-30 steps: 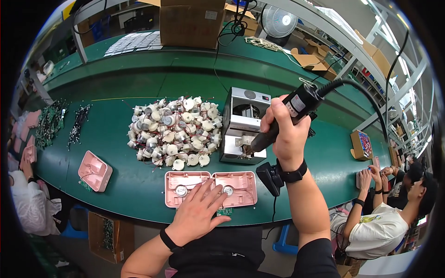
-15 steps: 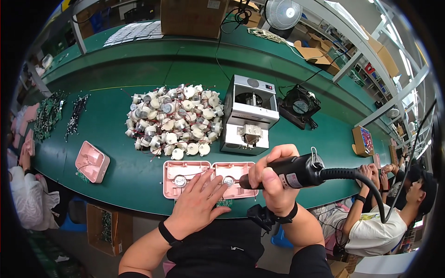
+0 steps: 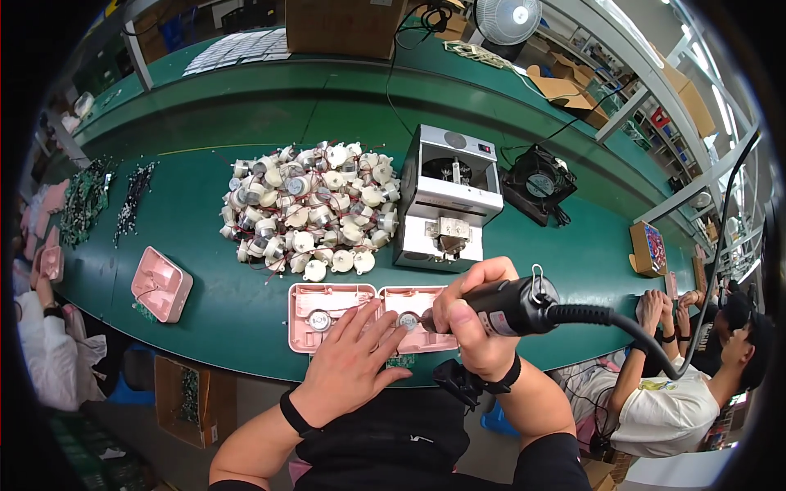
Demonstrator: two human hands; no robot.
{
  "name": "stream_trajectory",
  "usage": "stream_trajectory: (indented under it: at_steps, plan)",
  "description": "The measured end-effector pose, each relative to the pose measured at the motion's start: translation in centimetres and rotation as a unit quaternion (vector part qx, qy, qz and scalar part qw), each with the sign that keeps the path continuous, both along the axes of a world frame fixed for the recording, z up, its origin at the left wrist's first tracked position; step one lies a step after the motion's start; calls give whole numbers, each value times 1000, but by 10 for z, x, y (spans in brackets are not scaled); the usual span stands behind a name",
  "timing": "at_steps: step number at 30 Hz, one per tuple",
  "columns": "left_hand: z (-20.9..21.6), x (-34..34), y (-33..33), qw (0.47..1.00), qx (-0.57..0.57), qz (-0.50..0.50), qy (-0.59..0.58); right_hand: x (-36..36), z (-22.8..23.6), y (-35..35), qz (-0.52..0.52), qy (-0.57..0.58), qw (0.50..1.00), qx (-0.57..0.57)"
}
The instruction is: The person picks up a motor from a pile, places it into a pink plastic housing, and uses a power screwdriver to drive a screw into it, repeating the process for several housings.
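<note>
**Black tool (image 3: 514, 308) swung down from the silver machine (image 3: 454, 200)**

I see the right hand (image 3: 481, 329) clasping it, tip just beside a metal disc (image 3: 408, 321). The left hand (image 3: 348, 360) spreads ungripping fingers across two pink shells (image 3: 300, 335); beyond those fingertips, a pile of white-capped parts (image 3: 311, 209).

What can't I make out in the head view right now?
- Head view: part of the join between the left pink shell and right pink shell, covered by the left hand.
- Head view: the right shell's upper right corner, behind the right hand.
- Head view: whether the black handheld tool touches the silver disc; too small.
- Head view: the large cardboard box's top, cut off by the upper edge.
</note>
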State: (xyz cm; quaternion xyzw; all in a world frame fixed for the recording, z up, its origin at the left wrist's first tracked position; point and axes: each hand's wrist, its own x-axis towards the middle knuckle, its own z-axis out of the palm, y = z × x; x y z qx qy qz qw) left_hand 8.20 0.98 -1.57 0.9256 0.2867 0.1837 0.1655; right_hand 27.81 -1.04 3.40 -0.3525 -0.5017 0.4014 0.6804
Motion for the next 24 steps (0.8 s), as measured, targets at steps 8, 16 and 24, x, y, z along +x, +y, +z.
stream_trajectory:
  at_steps: [8, 16, 24]
  plan:
    - [2, 2, 2, 1000, 4, -2, 14, -1, 5, 8, -34, -66, 997, -31]
    - [0, -2, -2, 1000, 8, -1, 10, 22, 56, 21, -84, 9, 993, 83]
    - [1, -2, -5, 999, 25, 0, 20, 35, 64, 70, -164, -77, 982, 59]
